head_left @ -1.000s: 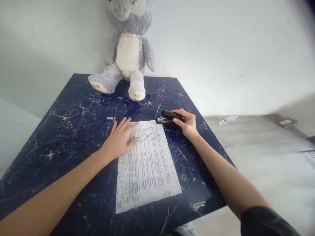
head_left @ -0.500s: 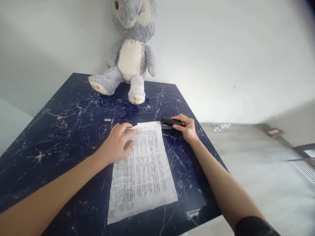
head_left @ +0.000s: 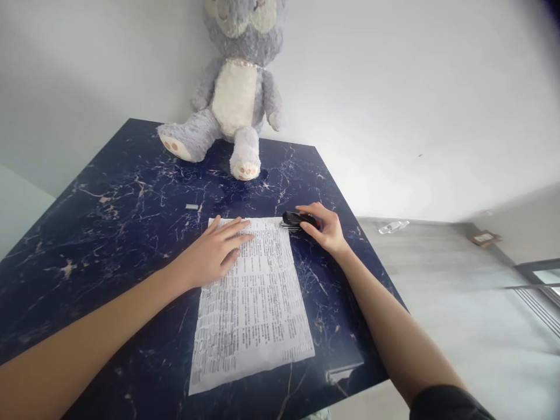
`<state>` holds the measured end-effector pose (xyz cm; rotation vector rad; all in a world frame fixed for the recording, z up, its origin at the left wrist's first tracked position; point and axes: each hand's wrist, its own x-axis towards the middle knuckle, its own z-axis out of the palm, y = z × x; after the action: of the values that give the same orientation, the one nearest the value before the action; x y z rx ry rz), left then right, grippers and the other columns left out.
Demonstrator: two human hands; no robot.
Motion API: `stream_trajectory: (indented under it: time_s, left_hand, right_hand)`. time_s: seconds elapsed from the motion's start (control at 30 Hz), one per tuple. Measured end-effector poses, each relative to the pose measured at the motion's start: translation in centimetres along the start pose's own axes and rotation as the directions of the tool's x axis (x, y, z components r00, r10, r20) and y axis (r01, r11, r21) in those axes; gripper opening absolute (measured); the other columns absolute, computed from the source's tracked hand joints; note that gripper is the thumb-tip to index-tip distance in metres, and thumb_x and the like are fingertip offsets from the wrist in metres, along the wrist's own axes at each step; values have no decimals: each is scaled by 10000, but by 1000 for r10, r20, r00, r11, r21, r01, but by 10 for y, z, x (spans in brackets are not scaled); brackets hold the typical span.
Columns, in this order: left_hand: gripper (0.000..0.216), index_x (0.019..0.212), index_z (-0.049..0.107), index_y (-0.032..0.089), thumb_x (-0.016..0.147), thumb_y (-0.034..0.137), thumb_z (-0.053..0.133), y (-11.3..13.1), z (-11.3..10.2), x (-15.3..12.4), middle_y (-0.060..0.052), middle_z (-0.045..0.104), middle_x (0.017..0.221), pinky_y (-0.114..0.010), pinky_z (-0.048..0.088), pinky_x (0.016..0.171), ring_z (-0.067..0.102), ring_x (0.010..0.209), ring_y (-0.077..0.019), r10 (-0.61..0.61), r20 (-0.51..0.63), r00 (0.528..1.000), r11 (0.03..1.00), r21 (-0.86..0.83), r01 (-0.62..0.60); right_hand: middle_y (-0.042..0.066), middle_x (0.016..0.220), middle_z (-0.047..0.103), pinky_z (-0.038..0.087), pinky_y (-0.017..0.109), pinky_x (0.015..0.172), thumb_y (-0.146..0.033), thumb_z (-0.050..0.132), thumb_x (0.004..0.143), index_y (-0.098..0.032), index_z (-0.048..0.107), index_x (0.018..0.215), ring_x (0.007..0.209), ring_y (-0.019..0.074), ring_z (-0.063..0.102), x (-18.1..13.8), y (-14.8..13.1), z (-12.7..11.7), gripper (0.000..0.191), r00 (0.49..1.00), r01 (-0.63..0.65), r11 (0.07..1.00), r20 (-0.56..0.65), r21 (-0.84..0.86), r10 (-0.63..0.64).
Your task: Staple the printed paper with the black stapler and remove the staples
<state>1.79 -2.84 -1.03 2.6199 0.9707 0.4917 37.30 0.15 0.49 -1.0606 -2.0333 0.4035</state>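
Note:
A printed sheet of paper (head_left: 256, 303) lies on the dark blue marble-patterned table (head_left: 114, 204). My left hand (head_left: 216, 252) rests flat on the sheet's upper left part, fingers stretched out. My right hand (head_left: 326, 228) is wrapped round a black stapler (head_left: 294, 220), which sits at the sheet's top right corner. Whether the corner is inside the stapler's jaws I cannot tell.
A grey and cream plush rabbit (head_left: 234, 93) sits at the table's far edge against the white wall. A small strip of staples (head_left: 191, 206) lies on the table left of the paper. On the floor to the right lie a clear bottle (head_left: 394, 226) and a small frame (head_left: 485, 238).
My left hand has uncurled and now lies flat on the sheet. The stapler has moved left and down onto the paper's top right corner. The camera has tilted slightly.

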Motion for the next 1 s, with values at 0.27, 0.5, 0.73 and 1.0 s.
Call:
stream_trajectory:
  time_s: [0.27,0.5,0.73,1.0]
  left_hand:
    - [502,1550,534,301,1064,216,440,-1,1,0,-43,389,1707,-629,118,1330,291,1610,-284,-26,23,999,1000,-1,26]
    - [489,1542,540,291,1073,217,422,-2,2,0,-37,391,1707,-615,109,1335,288,1611,-268,-32,13,999,999,2,32]
    - [485,1513,567,295,1065,196,409,-2,3,0,-33,436,1682,-609,160,1327,331,1593,-266,-58,-7,998,998,8,58]
    - [479,1480,595,260,1057,175,387,-2,4,0,-58,474,1656,-634,188,1313,363,1576,-283,-84,-33,996,996,25,85]
  right_hand:
    - [90,1153,764,576,477,905,-340,615,1032,-273,754,1304,1023,271,715,-2,-9,9,313,985,167,963,-16,-212,-174]
    - [103,1249,710,583,489,951,-259,539,1048,-278,680,1415,1108,278,687,-2,-17,8,393,978,200,966,87,-163,-187]
    - [81,1245,725,527,502,1011,-264,543,1069,-287,643,1450,1109,268,673,-1,-31,21,395,994,103,975,67,-199,-91]
    - [74,1139,728,512,500,934,-274,532,1065,-286,706,1373,1001,271,654,-4,-30,24,354,996,91,979,25,-183,-88]
